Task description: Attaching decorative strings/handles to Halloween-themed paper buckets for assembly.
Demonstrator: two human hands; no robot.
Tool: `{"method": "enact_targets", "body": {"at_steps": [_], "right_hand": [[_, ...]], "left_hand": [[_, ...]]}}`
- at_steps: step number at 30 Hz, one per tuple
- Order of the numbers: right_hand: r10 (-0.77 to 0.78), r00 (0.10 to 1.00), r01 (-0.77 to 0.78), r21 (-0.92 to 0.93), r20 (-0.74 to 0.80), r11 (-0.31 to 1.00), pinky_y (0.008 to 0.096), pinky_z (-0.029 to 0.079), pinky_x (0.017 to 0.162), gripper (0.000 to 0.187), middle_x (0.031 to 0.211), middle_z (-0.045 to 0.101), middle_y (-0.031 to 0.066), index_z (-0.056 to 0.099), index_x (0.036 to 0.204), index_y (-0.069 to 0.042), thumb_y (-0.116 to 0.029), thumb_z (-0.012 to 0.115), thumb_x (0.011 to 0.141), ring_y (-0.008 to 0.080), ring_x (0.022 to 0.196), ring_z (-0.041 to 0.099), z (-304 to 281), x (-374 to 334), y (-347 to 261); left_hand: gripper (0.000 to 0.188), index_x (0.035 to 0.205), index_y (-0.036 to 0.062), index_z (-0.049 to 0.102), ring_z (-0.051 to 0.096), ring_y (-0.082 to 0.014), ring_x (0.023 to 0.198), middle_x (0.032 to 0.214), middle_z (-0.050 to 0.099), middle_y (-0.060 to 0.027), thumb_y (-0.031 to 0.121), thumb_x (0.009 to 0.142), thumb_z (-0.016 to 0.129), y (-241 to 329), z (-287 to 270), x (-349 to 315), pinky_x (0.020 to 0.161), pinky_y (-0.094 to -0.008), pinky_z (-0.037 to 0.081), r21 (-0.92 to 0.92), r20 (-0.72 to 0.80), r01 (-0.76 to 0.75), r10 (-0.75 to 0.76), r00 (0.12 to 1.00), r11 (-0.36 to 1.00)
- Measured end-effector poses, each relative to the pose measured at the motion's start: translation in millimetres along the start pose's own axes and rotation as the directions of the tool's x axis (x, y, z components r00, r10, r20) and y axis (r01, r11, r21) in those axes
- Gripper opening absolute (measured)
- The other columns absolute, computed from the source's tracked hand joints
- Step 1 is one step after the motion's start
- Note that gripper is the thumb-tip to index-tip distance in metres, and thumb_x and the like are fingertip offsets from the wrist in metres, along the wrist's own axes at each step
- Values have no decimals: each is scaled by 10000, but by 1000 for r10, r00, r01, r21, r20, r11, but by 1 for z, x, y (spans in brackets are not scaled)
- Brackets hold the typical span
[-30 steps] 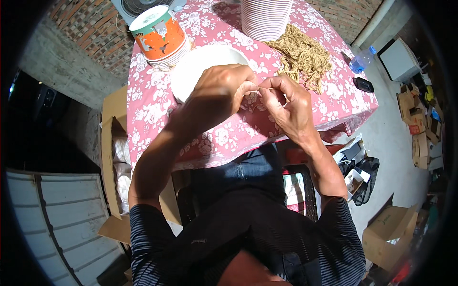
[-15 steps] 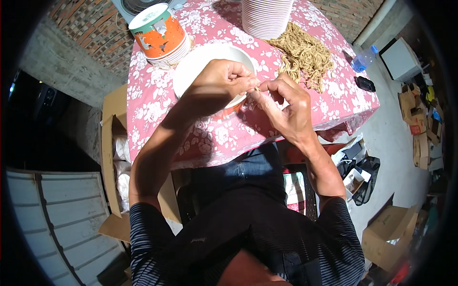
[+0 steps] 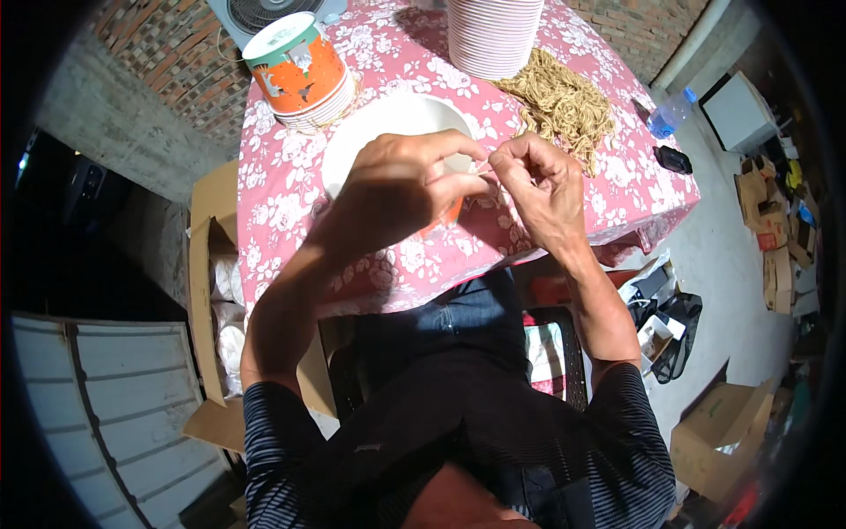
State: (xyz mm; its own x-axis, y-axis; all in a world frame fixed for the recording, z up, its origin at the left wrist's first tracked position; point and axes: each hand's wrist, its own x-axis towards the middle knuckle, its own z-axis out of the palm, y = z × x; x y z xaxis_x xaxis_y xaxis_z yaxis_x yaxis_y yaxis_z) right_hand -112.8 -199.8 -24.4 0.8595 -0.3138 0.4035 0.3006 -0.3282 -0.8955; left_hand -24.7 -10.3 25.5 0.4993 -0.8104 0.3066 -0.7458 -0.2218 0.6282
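Note:
A white-lined paper bucket (image 3: 351,132) with an orange outside sits on the table under my hands. My left hand (image 3: 397,189) is over its near side, thumb and forefinger spread with a gap between the tips. Just to the right, my right hand (image 3: 548,185) is closed in a pinch. A thin pale cord (image 3: 483,166) shows at its fingertips, close to the left fingers; most of it is hidden or too small to follow. Beyond the right hand lies a heap of tan cords (image 3: 564,106).
Stacked orange and green buckets (image 3: 300,70) stand at the back left, near a fan (image 3: 260,11). A tall stack of white buckets (image 3: 493,40) is at the back. A plastic bottle (image 3: 672,115) and a black object (image 3: 673,160) lie toward the flowered table's (image 3: 291,212) right edge.
My left thumb and forefinger have parted from their pinch. My right hand has moved slightly to the right, its fingers still pinched.

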Motion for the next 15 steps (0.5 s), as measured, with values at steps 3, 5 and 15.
{"method": "enact_targets", "body": {"at_steps": [3, 5, 15], "right_hand": [[49, 997, -50, 27, 65, 998, 231, 382, 559, 142, 671, 539, -50, 686, 863, 17, -88, 688, 959, 20, 639, 452, -2, -1, -7], [77, 994, -80, 32, 81, 996, 223, 371, 560, 146, 676, 531, -55, 677, 862, 16, -90, 684, 963, 15, 647, 444, -1, -3, -10], [128, 975, -175, 277, 181, 945, 240, 446, 579, 151, 733, 601, -1, 664, 899, 8, -107, 617, 984, 63, 620, 535, -2, 1, -23]], "left_hand": [[163, 986, 85, 780, 619, -230, 596, 671, 637, -70, 222, 898, 781, -4, 10, -4, 585, -365, 498, 122, -162, -73, 92, 982, 990], [133, 886, 123, 792, 700, -302, 671, 733, 701, -83, 250, 901, 757, -4, 11, -7, 625, -417, 533, 180, -188, -77, 111, 976, 981], [187, 982, 148, 794, 707, -281, 721, 794, 697, -71, 314, 900, 764, -1, 3, -23, 633, -422, 519, 448, -127, -83, 155, 980, 890]]}}
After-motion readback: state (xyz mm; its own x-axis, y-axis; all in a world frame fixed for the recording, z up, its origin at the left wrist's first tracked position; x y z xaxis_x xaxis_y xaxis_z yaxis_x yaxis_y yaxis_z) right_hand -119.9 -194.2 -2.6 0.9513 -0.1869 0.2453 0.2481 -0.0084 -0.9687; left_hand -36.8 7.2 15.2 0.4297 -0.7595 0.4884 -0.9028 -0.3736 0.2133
